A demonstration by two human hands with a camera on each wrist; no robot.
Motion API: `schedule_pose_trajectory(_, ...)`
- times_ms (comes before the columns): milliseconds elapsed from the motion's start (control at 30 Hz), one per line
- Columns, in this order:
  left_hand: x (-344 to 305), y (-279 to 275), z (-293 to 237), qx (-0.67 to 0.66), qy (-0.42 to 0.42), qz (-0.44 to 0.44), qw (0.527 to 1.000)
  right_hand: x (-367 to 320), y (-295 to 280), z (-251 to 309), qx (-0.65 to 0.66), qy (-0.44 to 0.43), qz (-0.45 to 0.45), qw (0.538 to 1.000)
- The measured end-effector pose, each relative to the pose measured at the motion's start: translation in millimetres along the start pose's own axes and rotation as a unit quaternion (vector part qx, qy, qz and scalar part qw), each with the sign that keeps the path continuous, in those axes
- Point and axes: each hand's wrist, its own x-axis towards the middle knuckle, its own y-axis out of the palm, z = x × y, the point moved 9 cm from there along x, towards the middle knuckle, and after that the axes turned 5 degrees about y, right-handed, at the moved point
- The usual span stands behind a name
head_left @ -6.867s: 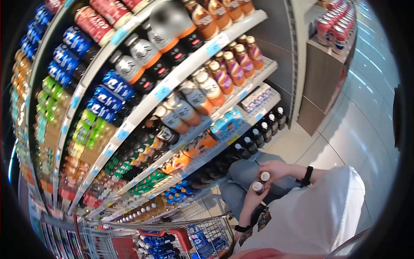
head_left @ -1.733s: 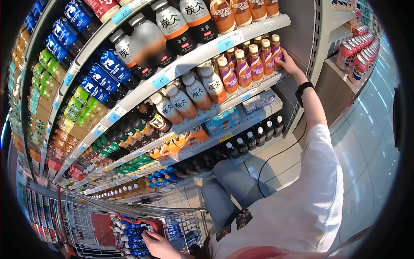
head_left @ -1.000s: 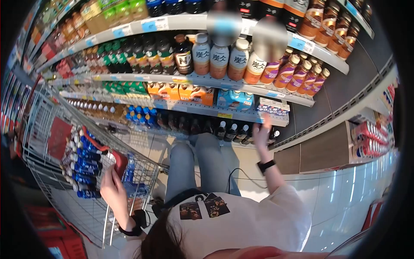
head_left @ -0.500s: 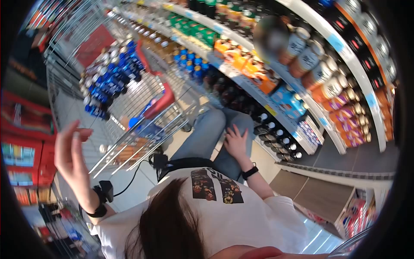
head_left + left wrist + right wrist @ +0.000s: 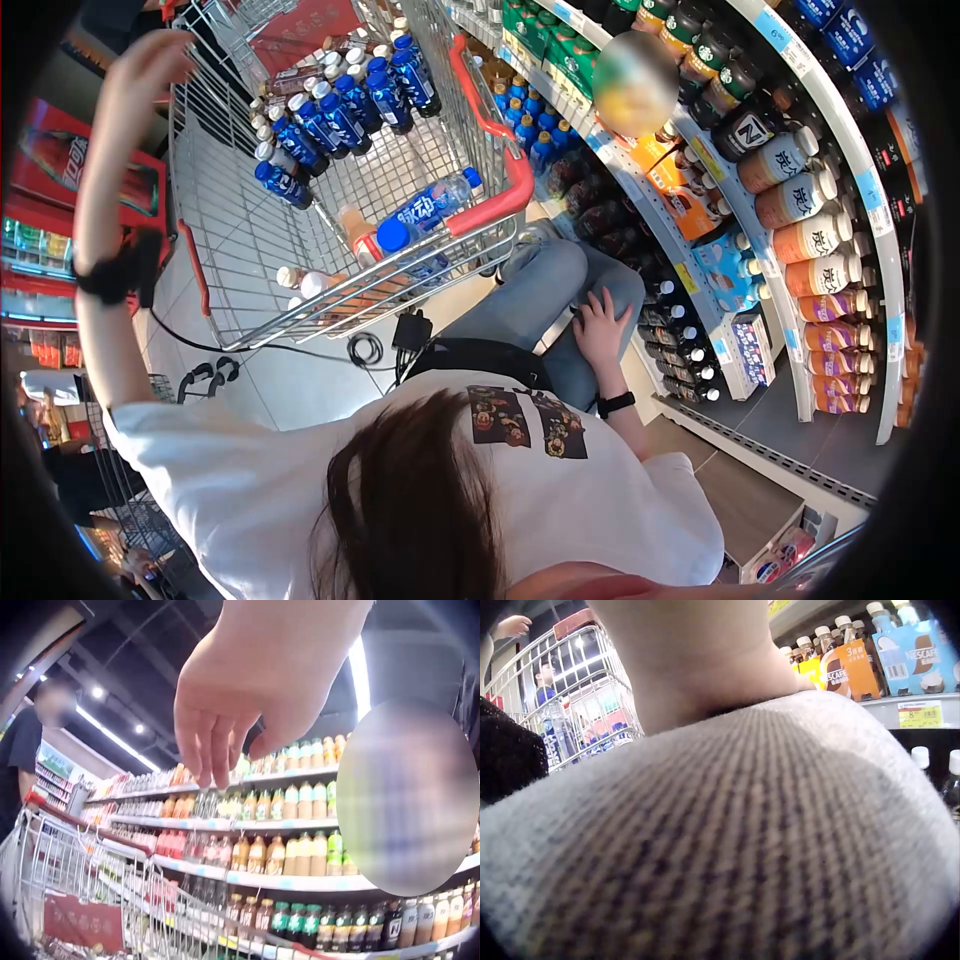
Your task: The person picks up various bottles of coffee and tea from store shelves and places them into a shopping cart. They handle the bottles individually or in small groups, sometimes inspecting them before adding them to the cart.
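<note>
My left hand (image 5: 145, 80) is raised at the upper left, beside the shopping cart (image 5: 235, 290). In the left wrist view its fingers (image 5: 217, 746) hang loosely downward, holding nothing. My right hand (image 5: 602, 328) rests on the jeans at my knee (image 5: 625, 285), fingers spread. The right wrist view shows the back part of that hand (image 5: 705, 660) over the grey cloth, its fingers hidden. Inside the cart several blue-labelled bottles (image 5: 350, 110) stand grouped at the far end. Nearer me, a clear bottle with a blue label (image 5: 430, 203) lies on its side.
Drink shelves (image 5: 860, 185) curve along the right, with white-capped bottles (image 5: 800, 205) and orange boxed packs (image 5: 670, 180). The cart's red handle (image 5: 515, 190) is close to my knees. A black cable (image 5: 260, 347) crosses the floor. Red coolers (image 5: 80, 170) stand at the left.
Earlier both hands held small bottles, then the right hand reached to the purple-labelled bottles on the shelf. It came down to my knee; the left hand left the cart and rose. The view swung left.
</note>
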Motion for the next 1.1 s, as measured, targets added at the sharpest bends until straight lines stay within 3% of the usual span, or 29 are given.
schedule_pose_trajectory(100,13,142,50,0.071,-0.123,0.177,0.974,1,0,-1,-0.003,0.005,0.0,1.0)
schedule_pose_trajectory(200,-19,265,100,0.191,-0.138,0.313,0.92,1,-5,2,-0.006,0.005,0.005,1.0)
schedule_pose_trajectory(233,-31,332,157,0.267,-0.018,0.296,0.917,2,-8,3,-0.006,0.007,0.003,1.0)
schedule_pose_trajectory(267,-61,337,141,0.162,-0.093,0.379,0.907,1,-5,3,-0.01,0.007,0.002,1.0)
schedule_pose_trajectory(333,-123,380,171,-0.097,-0.215,0.434,0.869,1,0,-3,-0.02,0.012,-0.012,1.0)
schedule_pose_trajectory(367,-148,414,198,-0.022,-0.223,0.499,0.837,6,-2,-4,-0.021,0.017,-0.021,0.999)
schedule_pose_trajectory(400,-167,414,192,-0.065,-0.313,0.449,0.834,3,-4,-3,-0.021,0.022,-0.023,0.999)
schedule_pose_trajectory(433,-182,426,184,-0.135,-0.32,0.475,0.809,3,-5,-1,-0.02,0.026,-0.022,0.999)
schedule_pose_trajectory(533,-217,474,218,-0.191,-0.46,0.395,0.772,6,-2,0,-0.029,0.034,-0.023,0.999)
schedule_pose_trajectory(600,-216,503,243,-0.198,-0.286,0.413,0.842,8,-4,1,-0.025,0.038,-0.022,0.999)
schedule_pose_trajectory(667,-200,500,242,-0.196,-0.283,0.41,0.844,8,-4,4,-0.026,0.041,-0.022,0.999)
schedule_pose_trajectory(733,-206,464,211,-0.187,-0.458,0.38,0.782,9,-6,5,-0.034,0.037,-0.022,0.998)
schedule_pose_trajectory(867,-190,456,196,-0.27,-0.452,0.368,0.766,11,-1,4,-0.035,0.038,0.0,0.999)
schedule_pose_trajectory(1033,-180,443,200,-0.209,-0.448,0.385,0.779,9,1,7,-0.027,0.028,0.013,0.999)
schedule_pose_trajectory(1100,-175,432,202,-0.261,-0.44,0.402,0.759,7,7,1,-0.024,0.027,-0.002,0.999)
